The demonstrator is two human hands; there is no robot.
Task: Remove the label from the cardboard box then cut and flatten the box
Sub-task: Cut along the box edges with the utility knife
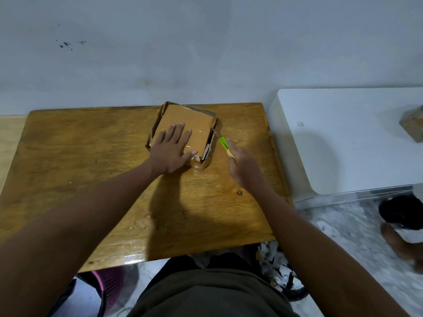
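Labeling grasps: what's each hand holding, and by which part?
Right hand grips the cutter by its handle's rear end. Left hand holds nothing, pressing flat on the cardboard box.

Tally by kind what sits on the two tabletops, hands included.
Cardboard boxes: 2, one under the left hand on the wooden table, one on the white table
Knives: 1, held by the right hand
Hands: 2
Total: 5
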